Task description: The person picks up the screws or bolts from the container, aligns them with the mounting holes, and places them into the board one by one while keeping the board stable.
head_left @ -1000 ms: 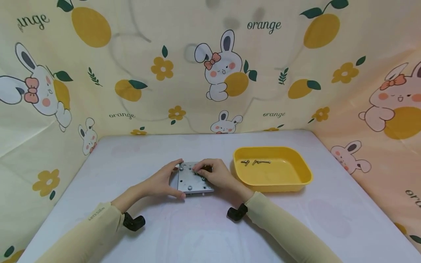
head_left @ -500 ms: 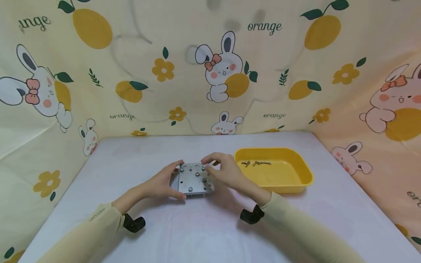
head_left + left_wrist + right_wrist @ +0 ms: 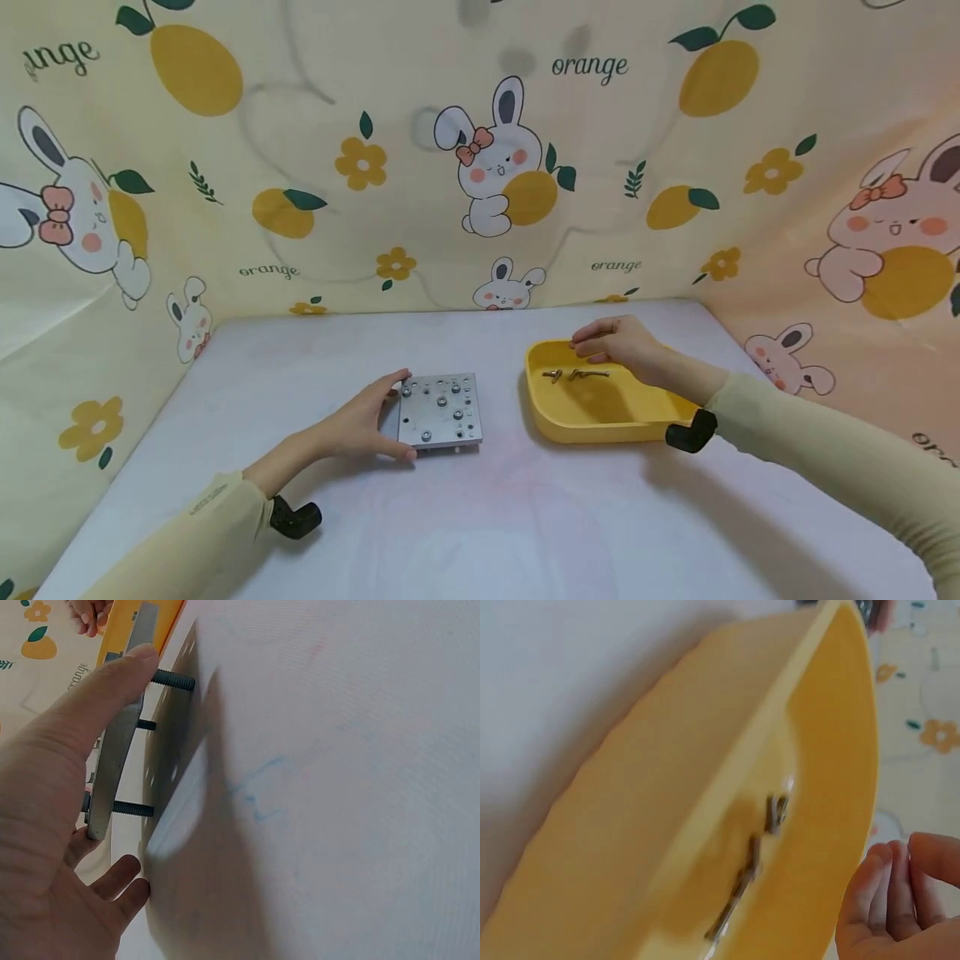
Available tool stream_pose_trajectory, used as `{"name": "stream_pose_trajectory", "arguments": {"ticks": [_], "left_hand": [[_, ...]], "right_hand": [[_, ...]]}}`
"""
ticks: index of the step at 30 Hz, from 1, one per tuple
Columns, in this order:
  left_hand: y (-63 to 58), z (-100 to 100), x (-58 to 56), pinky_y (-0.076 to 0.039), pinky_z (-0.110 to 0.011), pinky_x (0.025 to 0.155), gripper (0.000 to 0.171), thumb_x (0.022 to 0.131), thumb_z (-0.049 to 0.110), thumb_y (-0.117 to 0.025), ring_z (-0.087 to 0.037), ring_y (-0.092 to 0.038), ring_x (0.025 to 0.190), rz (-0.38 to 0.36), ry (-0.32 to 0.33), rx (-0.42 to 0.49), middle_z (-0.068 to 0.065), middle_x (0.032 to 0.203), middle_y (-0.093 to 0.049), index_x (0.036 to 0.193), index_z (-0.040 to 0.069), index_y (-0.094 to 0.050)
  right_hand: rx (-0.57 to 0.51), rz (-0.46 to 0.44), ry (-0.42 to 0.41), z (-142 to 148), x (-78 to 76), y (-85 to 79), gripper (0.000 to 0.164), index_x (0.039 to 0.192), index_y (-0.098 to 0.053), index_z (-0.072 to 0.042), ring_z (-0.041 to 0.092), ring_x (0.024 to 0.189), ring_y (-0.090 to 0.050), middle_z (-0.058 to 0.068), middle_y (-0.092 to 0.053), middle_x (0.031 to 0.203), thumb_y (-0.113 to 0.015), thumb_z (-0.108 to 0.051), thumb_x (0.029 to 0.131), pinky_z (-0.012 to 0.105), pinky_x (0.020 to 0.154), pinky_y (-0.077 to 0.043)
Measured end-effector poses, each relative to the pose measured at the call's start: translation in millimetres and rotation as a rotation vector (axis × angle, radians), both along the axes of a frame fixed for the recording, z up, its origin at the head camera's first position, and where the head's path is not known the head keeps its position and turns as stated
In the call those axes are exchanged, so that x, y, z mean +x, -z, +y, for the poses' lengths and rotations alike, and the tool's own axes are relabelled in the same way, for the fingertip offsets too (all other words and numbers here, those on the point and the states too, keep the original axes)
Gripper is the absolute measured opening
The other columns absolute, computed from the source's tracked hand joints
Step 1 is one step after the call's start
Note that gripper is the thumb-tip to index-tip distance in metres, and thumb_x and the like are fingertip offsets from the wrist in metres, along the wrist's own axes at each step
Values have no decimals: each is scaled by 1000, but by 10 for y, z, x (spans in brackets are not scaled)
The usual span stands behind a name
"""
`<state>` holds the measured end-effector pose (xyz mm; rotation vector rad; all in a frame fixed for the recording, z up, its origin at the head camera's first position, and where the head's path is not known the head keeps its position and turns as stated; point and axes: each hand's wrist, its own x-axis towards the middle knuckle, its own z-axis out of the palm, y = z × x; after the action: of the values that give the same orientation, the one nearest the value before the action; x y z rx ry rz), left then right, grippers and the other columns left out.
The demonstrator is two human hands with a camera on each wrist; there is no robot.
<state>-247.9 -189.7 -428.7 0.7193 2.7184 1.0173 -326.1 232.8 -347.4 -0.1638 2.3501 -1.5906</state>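
Observation:
My left hand (image 3: 356,425) grips the left side of a square silver metal plate (image 3: 427,417), thumb at the near edge and a finger at the far corner. Several screws sit head-up in its holes, among other open holes. In the left wrist view threaded screw shanks (image 3: 133,808) stick out from the plate's underside; whether they touch the table cannot be told. Over the yellow tray (image 3: 600,434) hovers my right hand (image 3: 626,348), fingers loosely bent with nothing seen between them. Several small screws (image 3: 588,374) lie on the tray floor, apart from that hand.
The tray stands to the right of the plate on a white-covered table (image 3: 465,525). A patterned cloth (image 3: 405,167) with rabbits and oranges rises behind the table and at both sides.
My right hand has left the plate and moved right, over the tray. A screw head now shows where its fingers were working. The left hand keeps its grip on the plate.

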Motion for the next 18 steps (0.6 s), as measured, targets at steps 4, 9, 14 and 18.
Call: {"name": "stream_pose_trajectory", "arguments": {"ticks": [4, 9, 14, 18], "left_hand": [[-9, -30, 4, -27, -52, 112, 125, 65, 51, -89, -34, -34, 137, 14, -2, 7, -14, 157, -26, 156, 7, -17], [35, -52, 1, -24, -52, 113, 124, 64, 53, -89, -33, -33, 138, 17, -6, 24, -13, 157, -26, 156, 8, -18], [76, -36, 8, -24, -50, 114, 124, 64, 53, -89, -31, -33, 139, 8, -12, 29, -10, 158, -25, 157, 10, -19], [63, -16, 2, -25, -49, 114, 124, 64, 53, -89, -30, -32, 139, 7, -7, 23, -10, 158, -25, 157, 10, -18]], "right_hand": [[-78, -68, 23, 66, -76, 31, 33, 120, -60, 14, 18, 93, -68, 20, -68, 111, -67, 2, 90, 36, 89, -54], [-163, -173, 66, 44, -113, 171, 36, 121, -57, 17, 19, 89, -68, 19, -70, 107, -67, 7, 89, 42, 97, -49], [-208, -215, 89, -10, -112, 344, 31, 117, -60, 17, 21, 88, -68, 21, -70, 106, -66, 9, 88, 44, 99, -47], [-188, -203, 97, -62, -81, 388, 32, 119, -60, 17, 22, 89, -67, 20, -70, 105, -66, 9, 89, 45, 99, -47]]}}
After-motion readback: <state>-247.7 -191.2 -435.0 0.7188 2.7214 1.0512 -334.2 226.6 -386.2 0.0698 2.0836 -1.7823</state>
